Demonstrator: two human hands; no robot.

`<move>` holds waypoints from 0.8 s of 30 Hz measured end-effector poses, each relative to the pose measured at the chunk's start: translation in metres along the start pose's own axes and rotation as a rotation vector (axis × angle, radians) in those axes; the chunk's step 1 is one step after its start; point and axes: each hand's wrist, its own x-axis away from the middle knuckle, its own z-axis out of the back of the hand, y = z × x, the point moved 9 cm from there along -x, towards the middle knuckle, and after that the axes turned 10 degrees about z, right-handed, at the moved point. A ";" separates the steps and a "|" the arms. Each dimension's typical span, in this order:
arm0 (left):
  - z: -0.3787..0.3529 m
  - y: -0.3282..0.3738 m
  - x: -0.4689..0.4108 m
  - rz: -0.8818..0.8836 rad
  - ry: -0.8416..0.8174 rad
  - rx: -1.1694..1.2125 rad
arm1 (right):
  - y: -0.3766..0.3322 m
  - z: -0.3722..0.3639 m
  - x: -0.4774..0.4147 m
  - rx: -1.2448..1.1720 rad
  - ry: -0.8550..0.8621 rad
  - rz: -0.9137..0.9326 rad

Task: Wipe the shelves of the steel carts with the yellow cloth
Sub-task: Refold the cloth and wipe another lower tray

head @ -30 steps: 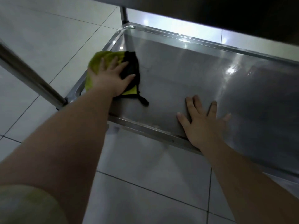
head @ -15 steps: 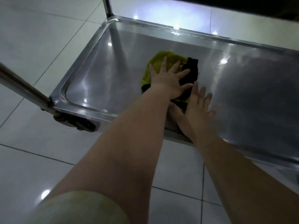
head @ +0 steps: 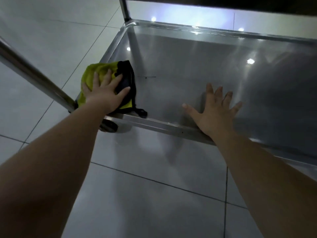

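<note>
At the near left corner of the cart's lower shelf (head: 188,62), my left hand (head: 104,96) presses the yellow cloth (head: 97,71) flat against the steel, fingers straight and spread, not curled round it. The cloth's black edging trails onto the front rim. My right hand (head: 214,115) lies flat on the bare shelf by the front rim, fingers splayed, well apart from the cloth.

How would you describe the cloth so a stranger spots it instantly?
Start at the steel cart's bottom shelf. In its near left corner, the left hand presses a cloth flat. It is bright yellow with black trim, the only coloured thing there.
</note>
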 end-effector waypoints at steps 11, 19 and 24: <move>-0.025 0.238 0.156 -0.504 0.015 0.016 | 0.027 0.023 0.019 -1.047 0.308 -0.119; -0.015 0.260 0.175 -0.508 -0.073 0.103 | 0.053 0.049 0.004 -0.880 -0.012 0.025; 0.029 0.203 0.149 -0.218 0.043 0.535 | 0.031 0.051 -0.001 -0.234 -0.115 0.259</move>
